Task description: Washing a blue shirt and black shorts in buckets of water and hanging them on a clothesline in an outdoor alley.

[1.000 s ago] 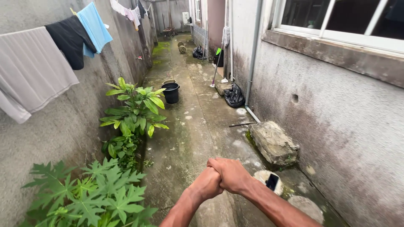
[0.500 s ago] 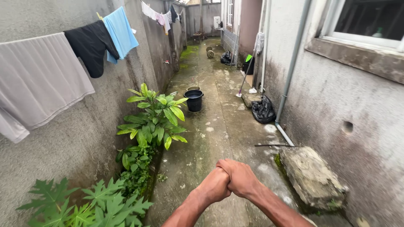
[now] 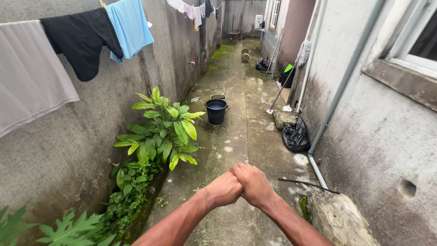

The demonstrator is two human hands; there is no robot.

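Since a second ago the view has moved forward along the narrow yard: the black bucket (image 3: 215, 110) now sits nearer and more central, the big stone (image 3: 339, 218) has slid to the lower right edge, and the small round stone with the dark object on it has dropped out of sight. The window sill (image 3: 400, 79) has shifted to the far right. The hands have stayed clasped throughout.

The left hand (image 3: 224, 187) and the right hand (image 3: 256, 184) are pressed together in front of the body, arms stretched out, the right hand's fingers wrapped over the left fist. Each grip is closed on the other hand; nothing else is held. They hang above the wet concrete floor (image 3: 236, 136), well apart from the bucket ahead and near the leafy plant (image 3: 159, 132) on the left.

The bucket stands upright and open; whether anything is in it cannot be told. A second, paler pail (image 3: 218, 96) peeks out just behind it. A black plastic bag (image 3: 296, 135) lies by the grey drainpipe (image 3: 339, 91) on the right, and a mop (image 3: 291, 77) leans on that wall further back. Clothes (image 3: 82, 41) hang along the left wall.
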